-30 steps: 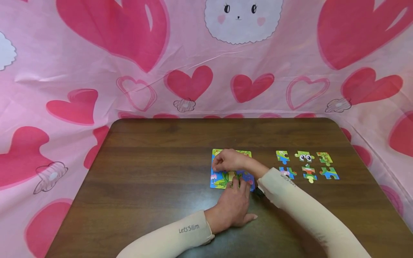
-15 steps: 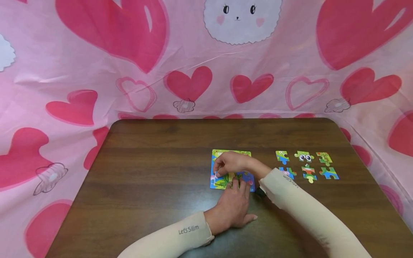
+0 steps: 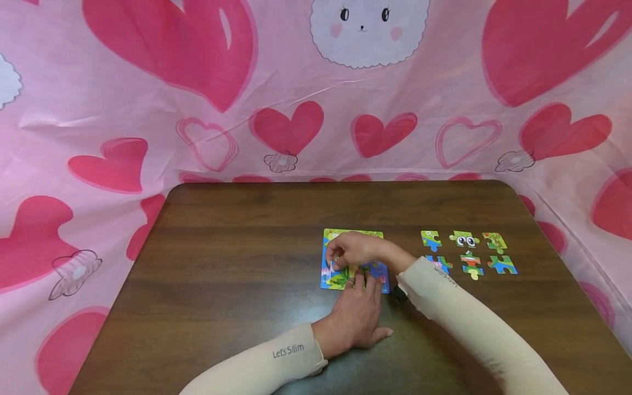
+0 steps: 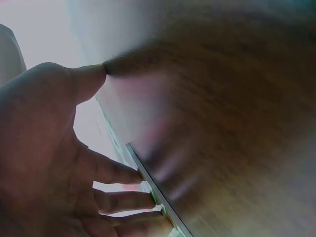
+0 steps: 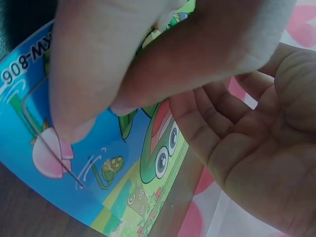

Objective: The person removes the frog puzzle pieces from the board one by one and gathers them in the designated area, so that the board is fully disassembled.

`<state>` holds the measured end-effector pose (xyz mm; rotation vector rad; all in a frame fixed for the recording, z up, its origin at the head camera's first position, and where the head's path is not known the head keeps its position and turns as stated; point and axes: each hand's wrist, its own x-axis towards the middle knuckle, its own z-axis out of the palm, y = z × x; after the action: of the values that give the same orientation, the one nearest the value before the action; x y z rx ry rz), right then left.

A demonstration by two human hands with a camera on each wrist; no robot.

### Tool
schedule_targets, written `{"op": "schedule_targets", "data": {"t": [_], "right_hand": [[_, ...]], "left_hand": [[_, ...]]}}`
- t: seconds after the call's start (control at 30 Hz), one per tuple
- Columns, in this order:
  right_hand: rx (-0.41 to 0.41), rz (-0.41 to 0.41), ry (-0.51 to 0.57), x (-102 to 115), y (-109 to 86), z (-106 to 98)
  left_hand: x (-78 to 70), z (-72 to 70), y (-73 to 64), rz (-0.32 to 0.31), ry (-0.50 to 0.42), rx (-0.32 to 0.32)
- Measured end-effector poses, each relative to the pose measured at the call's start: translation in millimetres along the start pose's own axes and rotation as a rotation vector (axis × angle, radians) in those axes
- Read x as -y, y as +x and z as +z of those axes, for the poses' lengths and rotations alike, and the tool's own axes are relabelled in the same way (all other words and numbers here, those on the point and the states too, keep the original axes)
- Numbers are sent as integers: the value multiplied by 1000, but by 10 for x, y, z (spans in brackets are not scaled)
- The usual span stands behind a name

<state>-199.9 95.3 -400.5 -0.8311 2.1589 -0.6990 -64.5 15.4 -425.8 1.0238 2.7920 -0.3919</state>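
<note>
A frog puzzle board [image 3: 355, 232] lies right of the table's middle. My left hand [image 3: 354, 315] rests its fingertips on the board's lower right part, thumb spread away. In the left wrist view those fingers [image 4: 123, 200] touch the board's thin edge [image 4: 160, 195]. My right hand [image 3: 350, 249] crosses over from the right, its fingers bent down at the board's lower left. In the right wrist view two digits [image 5: 79, 94] come down beside a printed pink flower [image 5: 47, 158] and the recess line. I cannot tell whether a puzzle piece is between them.
Several loose jigsaw pieces lie in two rows to the right, among them one with eyes [image 3: 465, 240] and one with a red mouth [image 3: 472, 264]. A small black object [image 3: 398, 294] shows beneath the right cuff. Pink heart-patterned cloth [image 3: 276, 71] hangs behind the brown table [image 3: 237, 247].
My right hand's fingertips have shifted slightly down and inward over the board's left side, and a pale edge now shows beside them. The left hand and loose pieces have stayed put.
</note>
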Motion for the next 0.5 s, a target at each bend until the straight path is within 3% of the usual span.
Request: {"op": "schedule_targets", "data": {"t": [0.3, 0.5], "right_hand": [[-16, -64, -23, 27, 69, 62], [-37, -144, -13, 188, 140, 96]], "left_hand": [[-8, 14, -11, -7, 28, -30], [-5, 9, -15, 3, -1, -1]]}}
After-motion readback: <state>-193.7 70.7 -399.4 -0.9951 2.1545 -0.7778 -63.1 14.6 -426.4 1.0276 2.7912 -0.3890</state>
